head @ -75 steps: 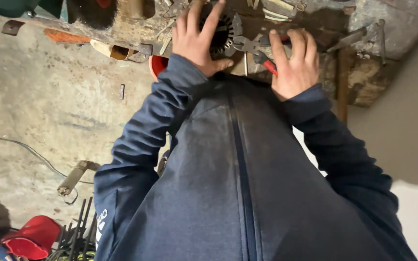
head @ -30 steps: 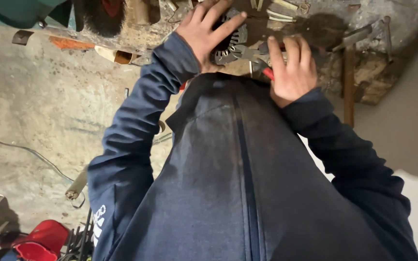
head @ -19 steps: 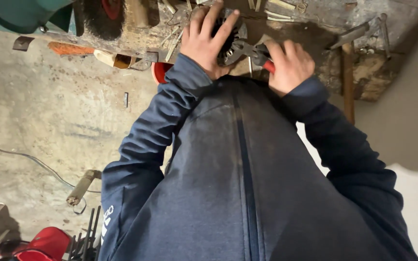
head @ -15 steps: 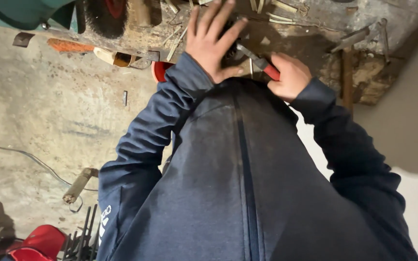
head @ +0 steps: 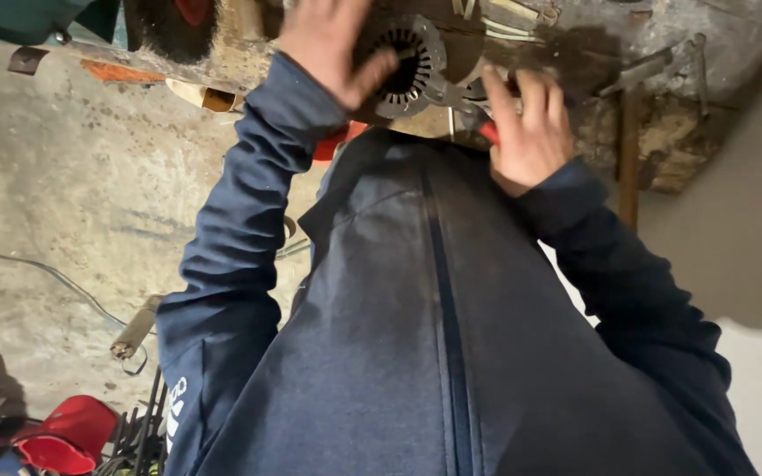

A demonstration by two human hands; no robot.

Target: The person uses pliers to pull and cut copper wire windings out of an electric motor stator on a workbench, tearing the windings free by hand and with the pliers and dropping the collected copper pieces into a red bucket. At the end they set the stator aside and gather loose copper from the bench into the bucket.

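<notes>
A slotted metal stator ring (head: 407, 63), judged heavy and rigid, is steadied at its rim on the cluttered worktop (head: 663, 53) by the left hand (head: 332, 44); red-handled pliers (head: 487, 128) are clasped in the right hand (head: 531, 132).

The person wears a dark blue jacket (head: 451, 335) of soft, thick cloth. A zip (head: 441, 291) runs down the middle of the front, in the same dark blue colour. The long sleeves end in tight ribbed cuffs at the wrists. On the left sleeve (head: 222, 264), near the shoulder, there is a small white printed mark (head: 175, 407). Both hands are bare, without gloves.
</notes>
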